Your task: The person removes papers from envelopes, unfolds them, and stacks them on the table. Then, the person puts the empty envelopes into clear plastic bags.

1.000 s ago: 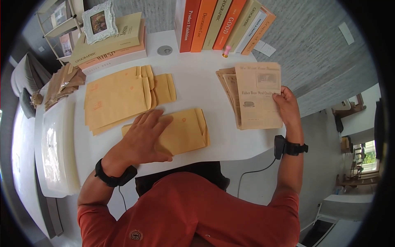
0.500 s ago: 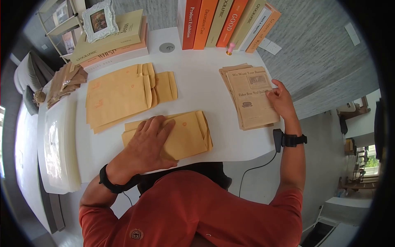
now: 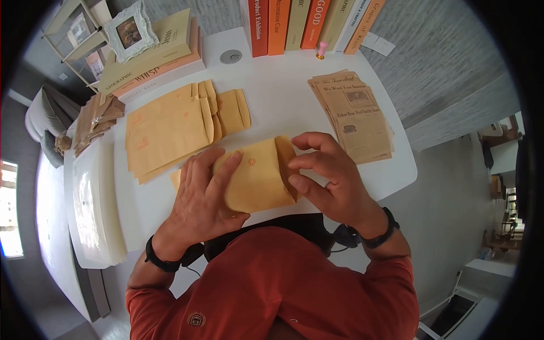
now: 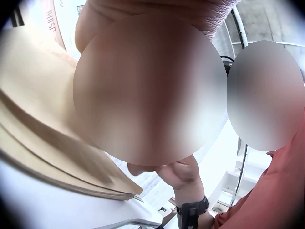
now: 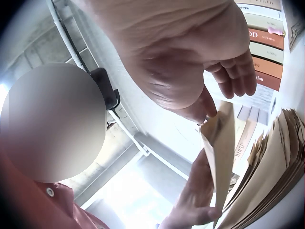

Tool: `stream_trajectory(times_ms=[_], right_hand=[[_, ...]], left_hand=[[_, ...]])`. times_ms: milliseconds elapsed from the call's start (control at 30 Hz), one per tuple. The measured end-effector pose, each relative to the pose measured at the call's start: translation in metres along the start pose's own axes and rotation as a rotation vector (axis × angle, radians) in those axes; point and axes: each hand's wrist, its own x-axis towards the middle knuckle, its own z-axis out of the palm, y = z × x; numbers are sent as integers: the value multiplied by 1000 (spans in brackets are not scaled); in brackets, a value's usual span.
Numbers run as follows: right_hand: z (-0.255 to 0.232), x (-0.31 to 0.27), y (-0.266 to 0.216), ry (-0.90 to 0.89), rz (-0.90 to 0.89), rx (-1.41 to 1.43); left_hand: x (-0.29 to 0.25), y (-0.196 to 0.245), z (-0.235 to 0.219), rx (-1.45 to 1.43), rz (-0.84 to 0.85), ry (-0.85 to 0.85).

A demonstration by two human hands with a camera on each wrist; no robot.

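A yellow kraft envelope [image 3: 255,184] with a small red print lies in front of the person, its right-hand end gaping. My left hand [image 3: 198,198] grips it from the left, fingers across the top and thumb at the near edge. In the right wrist view the envelope stands tilted between both hands, over a stack of envelopes [image 5: 267,176]. At the gaping end is my right hand [image 3: 334,187], its fingers loosely bent and apart, thumb tip right at the envelope's edge. Printed newspaper-style sheets [image 3: 357,124] lie fanned to the right.
Larger yellow envelopes [image 3: 164,124] are piled at the left, with smaller ones [image 3: 232,113] beside them. Clear plastic sleeves [image 3: 93,204] and brown paper bags [image 3: 96,122] lie farther left. Upright books [image 3: 294,28] stand at the back; a picture frame [image 3: 130,34] rests on stacked books [image 3: 158,62].
The right hand has let go of the printed sheets and moved left to the envelope's end. The sheets now lie on the table. The envelope's mouth has opened wider, with the left hand still on it.
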Motion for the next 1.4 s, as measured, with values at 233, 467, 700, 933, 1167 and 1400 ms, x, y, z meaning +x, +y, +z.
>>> stream_trajectory(times_ms=[233, 467, 700, 933, 1167, 1400], right_hand=[[11, 0, -3, -23, 149, 82], [26, 2, 2, 25, 276, 57], [5, 6, 20, 241, 226, 387], [-16, 4, 37, 359, 496, 784], [-1, 2, 48, 209, 678, 1003], [8, 0, 45, 184, 641, 1151]], left_hand=[[-8, -4, 6, -53, 62, 148], [-4, 0, 5, 64, 126, 130], [2, -15, -52, 195, 17, -33], [14, -78, -73, 464, -89, -23], [25, -25, -42, 223, 407, 79], [24, -28, -31, -17, 354, 118]])
